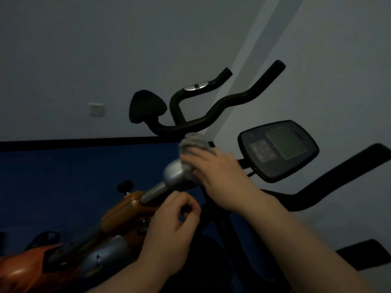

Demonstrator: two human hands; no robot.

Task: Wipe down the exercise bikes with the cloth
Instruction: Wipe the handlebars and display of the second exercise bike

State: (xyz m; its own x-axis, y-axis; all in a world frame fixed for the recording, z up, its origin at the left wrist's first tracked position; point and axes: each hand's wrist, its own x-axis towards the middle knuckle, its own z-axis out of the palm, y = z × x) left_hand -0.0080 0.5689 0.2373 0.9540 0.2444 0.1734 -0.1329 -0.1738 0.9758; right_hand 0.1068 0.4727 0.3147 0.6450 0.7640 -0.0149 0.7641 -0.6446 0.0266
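Observation:
An orange and silver exercise bike [127, 208] leans across the lower left, its silver post [176, 176] rising toward black handlebars [211, 115]. My right hand [220, 176] presses a grey cloth [195, 142] against the top of the silver post, fingers laid over the cloth. Just below the post, my left hand [175, 225] hovers with curled fingers and thumb touching, holding nothing that I can see. The room is dim.
A second bike's black console [277, 149] with a screen stands at the right, with its black handlebar [338, 176] sweeping to the right edge. A black saddle [146, 106] sits behind. A black knob [125, 185] tops the orange frame. Grey wall, blue floor mat.

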